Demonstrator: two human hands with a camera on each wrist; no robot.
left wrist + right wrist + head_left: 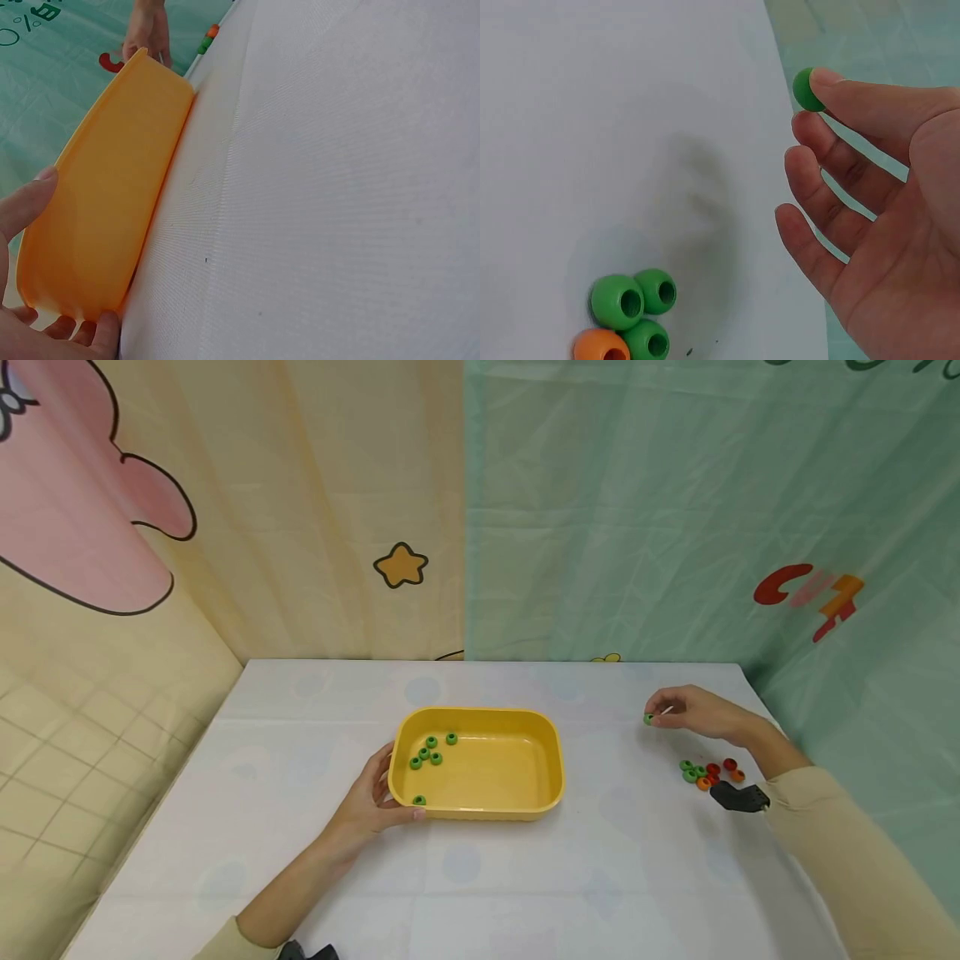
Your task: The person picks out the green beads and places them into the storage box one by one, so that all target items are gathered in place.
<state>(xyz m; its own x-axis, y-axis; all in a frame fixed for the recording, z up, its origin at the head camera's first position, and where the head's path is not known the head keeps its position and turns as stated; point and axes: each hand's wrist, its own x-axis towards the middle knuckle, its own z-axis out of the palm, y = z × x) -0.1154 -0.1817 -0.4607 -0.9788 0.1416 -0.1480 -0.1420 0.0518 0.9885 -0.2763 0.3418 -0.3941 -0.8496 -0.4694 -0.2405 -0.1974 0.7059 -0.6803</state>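
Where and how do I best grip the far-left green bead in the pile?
Probably pinch the far-left green bead across its rounded outer wall, from above and the left in the head view: two more green beads crowd its near and right sides, while its left is open.

From the left wrist view, the yellow tray [105, 187] hides its green beads [424, 753] from me — right of it, the right hand [900, 225] partly covers another bead [803, 90].
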